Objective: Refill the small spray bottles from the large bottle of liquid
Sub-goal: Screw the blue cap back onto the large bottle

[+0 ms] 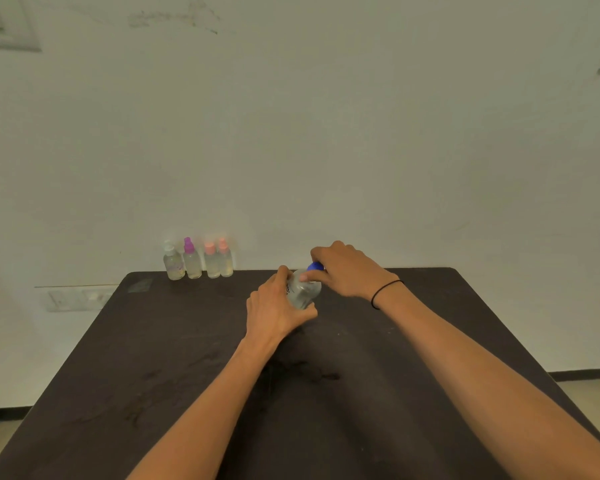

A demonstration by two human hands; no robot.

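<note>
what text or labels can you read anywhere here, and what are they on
None can be read.
Large bottle, held by the left hand with the right hand on its blue cap: dark print on its side, too blurred to read.
White-capped spray bottle: purple marks, too small to read.
Other spray bottles: no visible text.

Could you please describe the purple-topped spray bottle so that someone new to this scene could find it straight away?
Look to the far left corner of the dark table, where four small spray bottles stand in a row against the wall. The purple-topped bottle is second from the left. Its neighbours have a white top and pink tops.
</note>
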